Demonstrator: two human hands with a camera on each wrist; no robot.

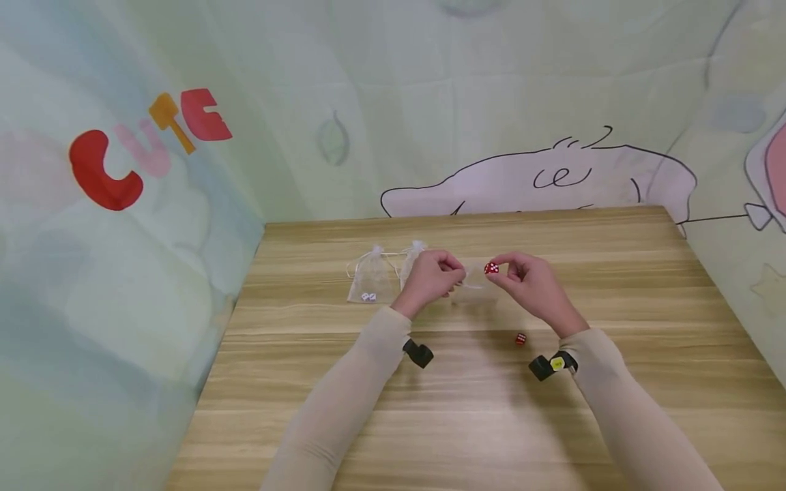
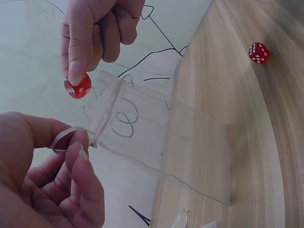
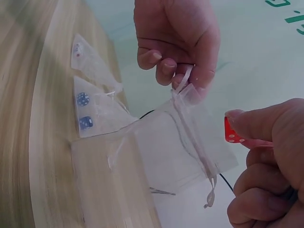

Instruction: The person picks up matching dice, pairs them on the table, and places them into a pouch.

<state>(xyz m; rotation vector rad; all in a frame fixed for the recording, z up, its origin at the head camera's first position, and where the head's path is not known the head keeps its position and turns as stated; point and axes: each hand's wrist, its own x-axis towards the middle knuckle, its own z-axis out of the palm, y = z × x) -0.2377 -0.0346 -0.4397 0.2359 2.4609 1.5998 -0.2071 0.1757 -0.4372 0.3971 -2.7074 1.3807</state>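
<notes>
My left hand pinches the drawstring edge of a sheer white organza pouch, which hangs above the table with nothing visible inside. Between thumb and index finger, my right hand holds a red die with white dots, close beside the pouch's mouth and apart from it. A second red die lies on the table below the right hand. In the right wrist view, the pouch spreads between the two hands, its drawstring loop dangling at one side.
Two more organza pouches lie on the wooden table to the left. One pouch contains white dice; the other, partly behind the left hand, shows blue dice in the right wrist view. A printed cloth backdrop borders the table.
</notes>
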